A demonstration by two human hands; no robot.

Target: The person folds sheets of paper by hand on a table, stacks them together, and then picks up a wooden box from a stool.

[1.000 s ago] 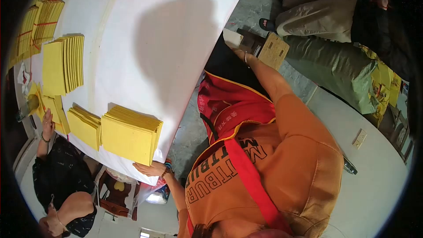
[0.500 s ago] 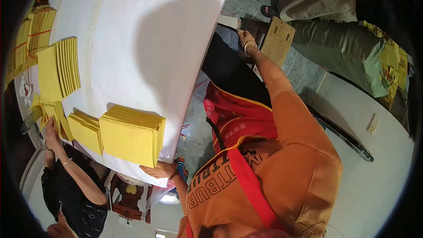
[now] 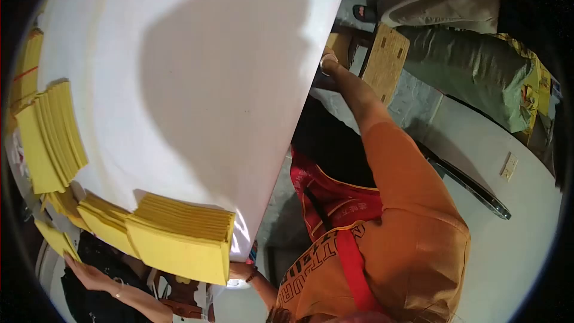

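Observation:
My left hand (image 3: 241,270) is at the near edge of the white table, touching the end of a thick stack of yellow paper sheets (image 3: 176,248). Its visible fingers look straight and flat against the stack; the tips are hidden behind it. Another yellow paper stack (image 3: 106,227) leans right beside that one. My right hand (image 3: 329,58), with a pale bangle at the wrist, is down by the far part of the table edge near a wooden stool (image 3: 385,60). The table edge and shadow hide its fingers, so what it touches is unclear.
Across the corner, a co-worker's hand (image 3: 88,272) holds a yellow sheet (image 3: 57,240). More yellow stacks (image 3: 52,137) line the left side of the white table (image 3: 119,72). A green sack (image 3: 466,72) lies on the floor at right, near another person's sandalled foot (image 3: 362,13).
The view has shifted, so the table and stacks appear lower and further left. My right hand has become partly hidden by the table edge. The co-worker's hand has lifted a yellow sheet.

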